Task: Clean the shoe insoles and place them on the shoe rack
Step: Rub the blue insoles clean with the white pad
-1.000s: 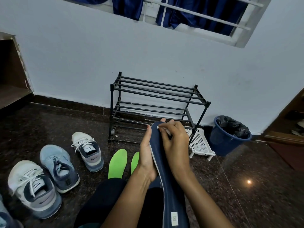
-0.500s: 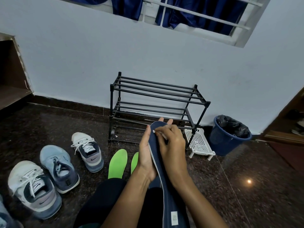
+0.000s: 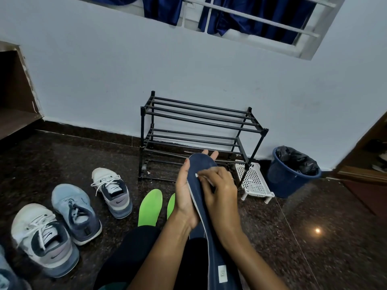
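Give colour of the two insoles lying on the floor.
Both insoles are bright green, head view.

Open floor [image 3: 88, 158] leads to the shoe rack [image 3: 199, 114], with sneakers [image 3: 114, 193] left, white stand [image 3: 254, 181] and bin [image 3: 291, 174] right.

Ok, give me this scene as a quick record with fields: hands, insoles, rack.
Left hand: cradles navy insole from behind, fingers straight
Right hand: pinches small white item against insole's face
Green insoles: two, lying on floor
Shoe rack: by the wall, no insoles on it
Sneakers: on floor, at left
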### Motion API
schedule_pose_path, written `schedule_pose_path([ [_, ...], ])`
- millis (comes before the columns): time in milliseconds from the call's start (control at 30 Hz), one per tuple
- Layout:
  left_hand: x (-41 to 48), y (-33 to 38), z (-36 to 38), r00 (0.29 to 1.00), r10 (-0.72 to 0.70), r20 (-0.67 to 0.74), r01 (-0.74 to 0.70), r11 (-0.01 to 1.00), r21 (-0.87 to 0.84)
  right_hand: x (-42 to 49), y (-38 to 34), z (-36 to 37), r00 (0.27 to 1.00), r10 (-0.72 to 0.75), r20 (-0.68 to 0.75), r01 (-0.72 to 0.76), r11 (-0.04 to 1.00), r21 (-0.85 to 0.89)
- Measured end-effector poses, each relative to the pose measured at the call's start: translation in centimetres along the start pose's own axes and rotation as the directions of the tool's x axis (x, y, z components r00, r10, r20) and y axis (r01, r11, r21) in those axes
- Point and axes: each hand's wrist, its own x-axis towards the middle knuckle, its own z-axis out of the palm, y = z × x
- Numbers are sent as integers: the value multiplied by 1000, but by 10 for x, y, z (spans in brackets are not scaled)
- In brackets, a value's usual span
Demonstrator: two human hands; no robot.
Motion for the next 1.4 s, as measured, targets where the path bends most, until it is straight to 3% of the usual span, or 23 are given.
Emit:
schedule_pose_path([
  [67, -1, 0, 3, 1000, -11, -25, 11, 1000, 4, 7, 3, -3, 1000, 6, 0, -6, 1000, -23],
  [233, -4, -1, 6, 997, -33, 64, 34, 999, -10, 21, 11, -8, 998, 36, -43, -39, 998, -51],
  [600, -2, 0, 3, 999, -16, -52, 20, 997, 77, 2, 5, -3, 999, 7, -32, -8, 1000, -29],
  [800, -7, -1, 7, 998, -63, -11, 64, 997, 33, 22, 14, -7, 995, 66, -78, -68, 997, -24],
  [1100, -7, 2, 7, 998, -42, -46, 43, 999, 13, 1, 9, -4, 999, 17, -48, -17, 1000, 4],
  [1400, -7, 0, 7, 998, -58, -16, 58, 998, 31, 22, 14, -9, 992, 103, -69, -99, 993, 63],
])
